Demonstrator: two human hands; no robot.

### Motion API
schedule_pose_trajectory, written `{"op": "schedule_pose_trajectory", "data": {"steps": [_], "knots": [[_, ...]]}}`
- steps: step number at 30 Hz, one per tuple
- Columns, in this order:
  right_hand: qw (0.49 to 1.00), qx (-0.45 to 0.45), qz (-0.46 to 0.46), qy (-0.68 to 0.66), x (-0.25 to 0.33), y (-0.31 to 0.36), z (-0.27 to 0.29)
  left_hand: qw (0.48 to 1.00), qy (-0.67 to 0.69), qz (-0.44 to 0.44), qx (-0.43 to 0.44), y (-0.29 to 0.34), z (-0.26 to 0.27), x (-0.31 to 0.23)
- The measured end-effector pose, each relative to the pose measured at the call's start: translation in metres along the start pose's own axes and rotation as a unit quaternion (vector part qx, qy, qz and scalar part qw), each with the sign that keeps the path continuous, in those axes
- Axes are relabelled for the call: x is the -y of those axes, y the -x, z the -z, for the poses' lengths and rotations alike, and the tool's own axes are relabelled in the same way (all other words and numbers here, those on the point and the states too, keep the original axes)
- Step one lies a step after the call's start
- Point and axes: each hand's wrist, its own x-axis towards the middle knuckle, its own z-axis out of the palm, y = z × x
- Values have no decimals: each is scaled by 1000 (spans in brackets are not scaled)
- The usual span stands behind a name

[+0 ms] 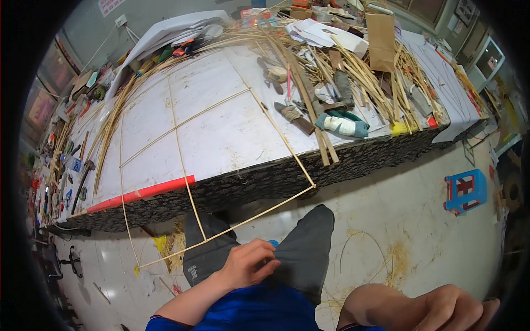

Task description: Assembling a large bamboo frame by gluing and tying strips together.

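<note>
One frame (175, 128) of thin pale strips: three long members, two crosspieces; lies flat on the white-covered table (221, 154), its near end jutting past the table's front edge, above the worker's lap (301, 251). Near crosspiece meets all three long members; second crosspiece rests farther in on the table.

Hands, two. Left hand (249, 265): in front of the table, over the lap, fingers curled and narrow, apart from the frame; a small blue item (273, 243) shows just beyond the fingers, held or not I cannot tell. Right hand (450, 309): well out from the table, to its right, fingers bent; contents, if any, hidden from me.

Stock: loose strips (381, 94) heaped on the table's right part; two flat slats (323, 144) poking over its front edge; hammer (84, 176) at its left end. Blue stool (466, 190), one, on the floor right of the table.

Step, by my judgement: handwork between joints, frame largely laid out. Next move would call for steadying the overhanging end against the table while a joint is worked.
</note>
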Motion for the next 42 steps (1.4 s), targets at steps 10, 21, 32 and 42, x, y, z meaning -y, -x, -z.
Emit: {"op": "schedule_pose_trajectory", "data": {"steps": [10,21,32,42], "knots": [[997,9,58,47,-3,15,23,999,-21,-49,8,-17,-13,6],[877,-211,-379,207,-132,163,62,993,-100,-68,-6,-24,-8,7],[823,-226,-517,-69,-155,207,37,977,-123,-169,50,-80,-20,-44],[824,-208,-349,-396,-189,234,32,951,-27,-240,195,-138,-107,-52]]}}
